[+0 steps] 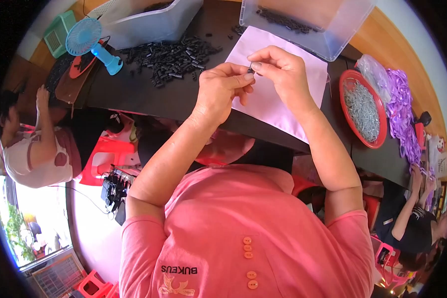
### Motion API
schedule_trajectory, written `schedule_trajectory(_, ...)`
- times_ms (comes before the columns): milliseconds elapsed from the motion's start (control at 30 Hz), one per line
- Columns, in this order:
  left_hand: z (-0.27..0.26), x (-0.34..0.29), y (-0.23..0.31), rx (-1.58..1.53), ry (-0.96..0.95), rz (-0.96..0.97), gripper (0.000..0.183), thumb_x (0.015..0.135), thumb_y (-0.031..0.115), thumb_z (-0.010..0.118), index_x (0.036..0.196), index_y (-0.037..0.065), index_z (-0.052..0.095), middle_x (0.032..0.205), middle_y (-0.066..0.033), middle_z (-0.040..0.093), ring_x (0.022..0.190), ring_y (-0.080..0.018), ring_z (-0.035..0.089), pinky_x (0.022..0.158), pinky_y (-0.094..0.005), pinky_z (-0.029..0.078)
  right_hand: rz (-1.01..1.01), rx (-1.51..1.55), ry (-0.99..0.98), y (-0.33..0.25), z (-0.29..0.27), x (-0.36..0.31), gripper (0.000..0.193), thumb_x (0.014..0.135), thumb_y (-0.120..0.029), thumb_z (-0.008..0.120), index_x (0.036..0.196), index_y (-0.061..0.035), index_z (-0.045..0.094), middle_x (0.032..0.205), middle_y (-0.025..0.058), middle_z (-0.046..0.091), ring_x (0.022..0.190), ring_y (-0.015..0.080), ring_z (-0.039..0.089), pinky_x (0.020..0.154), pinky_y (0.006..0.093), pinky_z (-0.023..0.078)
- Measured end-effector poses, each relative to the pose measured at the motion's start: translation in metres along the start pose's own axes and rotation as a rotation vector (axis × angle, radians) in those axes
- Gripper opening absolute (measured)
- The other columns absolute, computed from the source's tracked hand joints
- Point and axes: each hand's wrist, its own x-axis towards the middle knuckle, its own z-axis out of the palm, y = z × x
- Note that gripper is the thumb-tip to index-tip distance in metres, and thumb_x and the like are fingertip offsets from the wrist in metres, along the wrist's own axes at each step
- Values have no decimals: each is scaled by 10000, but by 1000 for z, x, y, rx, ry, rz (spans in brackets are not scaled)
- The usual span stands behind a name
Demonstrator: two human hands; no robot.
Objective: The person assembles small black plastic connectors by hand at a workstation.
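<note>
"Black plastic, by the look of it: what do the fingers have?"

"One small black piece (251,71), over the pale pink sheet (280,111). The left hand's (221,90) thumb and forefinger are clamped on it; the right hand's (284,69) thumb and forefinger close on its upper end. Whether something thinner sits between them too, I cannot tell."

"What could go wrong there?"

"A slip, I'd say. So little of it shows past the fingertips that uneven pressure might shoot it sideways. With the table edge running just beyond the sheet at five o'clock, it could end up on the floor."

"And further out?"

"At nine o'clock a loose heap of black pieces (176,59) spreads over the dark tabletop (134,94). If the left forearm swept that way, some might scatter; a dropped one would be hard to pick out there."

"What of the right side?"

"Between three and four o'clock, a red basket (383,119) full of silvery metal parts (361,110). Beyond it lie purple ribbons (402,109); if dragged, a strand might catch the rim and tip the basket."
</note>
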Motion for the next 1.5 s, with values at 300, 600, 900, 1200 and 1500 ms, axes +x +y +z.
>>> schedule_trajectory(300,-1,18,-6,62,0,5,103,791,-29,706,862,-71,644,721,-108,637,589,-160,602,455,-262,451,30,-73,16,2,-6,4,79,814,-7,649,886,14,671,812,61,680,772,121,617,715,263,492)
schedule_trajectory(600,-4,20,-8,143,-49,23,87,858,-2,647,911,-70,635,786,-115,660,599,-140,597,474,-238,442,10,-146,33,4,-6,5,80,785,4,621,853,23,659,793,69,680,743,136,618,709,267,487)
schedule_trajectory(900,-1,17,-5,66,34,-6,41,803,-33,668,820,-66,651,702,-110,647,520,-126,551,407,-235,389,-202,-385,75,6,7,0,106,785,40,603,880,12,641,826,66,676,734,139,622,675,273,492)
schedule_trajectory(1200,-6,19,-7,55,47,47,40,809,-35,665,833,-66,656,699,-100,645,533,-117,558,396,-222,387,113,-134,4,9,4,5,110,839,0,626,940,3,668,849,68,675,762,122,612,690,273,490)
schedule_trajectory(1500,-5,16,-8,126,18,63,52,820,-37,648,864,-63,662,691,-92,639,513,-100,533,409,-225,393,-254,-506,49,8,8,3,79,805,23,612,875,-15,614,804,108,615,722,257,618,632,325,486)
